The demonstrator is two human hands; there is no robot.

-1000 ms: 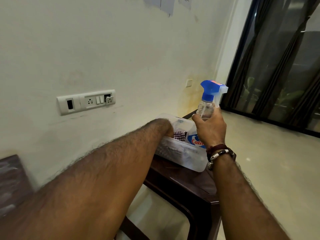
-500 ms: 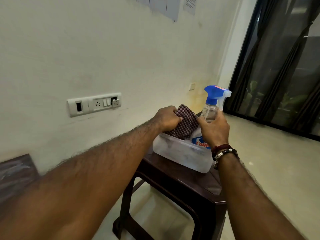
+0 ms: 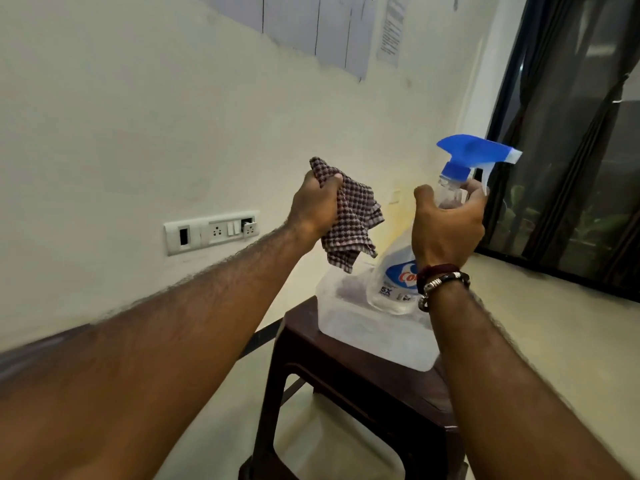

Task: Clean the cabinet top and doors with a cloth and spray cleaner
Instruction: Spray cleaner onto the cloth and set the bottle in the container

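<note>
My left hand (image 3: pixel 315 206) grips a maroon-and-white checked cloth (image 3: pixel 351 226), which hangs in the air above the plastic tub. My right hand (image 3: pixel 446 226) holds the neck of a clear spray bottle (image 3: pixel 394 282) with a blue trigger head (image 3: pixel 474 154). The bottle is lifted and tilted, its base just over the tub. No cabinet is in view.
A translucent plastic tub (image 3: pixel 367 327) sits on a dark brown stool (image 3: pixel 349 386) against a cream wall. A white switch and socket panel (image 3: pixel 211 232) is on the wall to the left. Dark curtains (image 3: pixel 568 140) cover a window on the right above a pale floor.
My left hand drew the cloth out of the tub and raised it. My right hand lifted the spray bottle up out of the tub.
</note>
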